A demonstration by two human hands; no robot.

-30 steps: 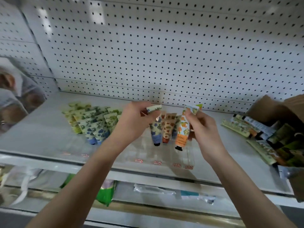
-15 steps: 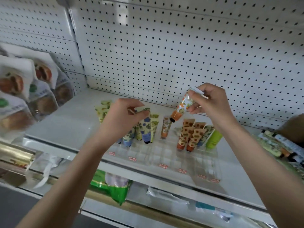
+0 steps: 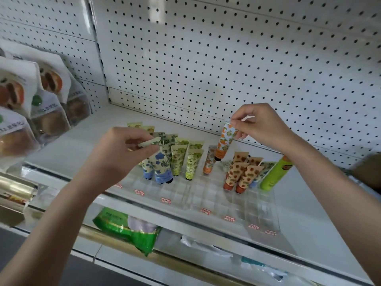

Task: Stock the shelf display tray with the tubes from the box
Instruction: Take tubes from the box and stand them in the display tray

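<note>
A clear gridded display tray (image 3: 208, 195) lies on the white shelf, with several patterned tubes standing cap-down in its back cells. My left hand (image 3: 121, 153) pinches the crimped top of a blue-flower tube (image 3: 159, 164) standing at the tray's left. My right hand (image 3: 259, 124) holds an orange-fruit tube (image 3: 224, 141) by its top, cap down, just above the tray's middle back, over another orange tube (image 3: 209, 162). Brown-spotted tubes (image 3: 239, 174) and a green tube (image 3: 275, 172) stand on the right. The box shows only as a dark blur at the right edge (image 3: 371, 172).
A white pegboard wall (image 3: 206, 58) backs the shelf. Bagged pastries (image 3: 47, 96) hang at the left. A green packet (image 3: 127, 228) and clear wrapped items lie on the lower shelf. Red price tags (image 3: 166, 200) line the tray's front edge. The tray's front cells hold nothing.
The view has swung left and the box has slid to the right edge. My right hand has lowered the orange-fruit tube toward the tray's back middle. My left hand stays on the blue-flower tube.
</note>
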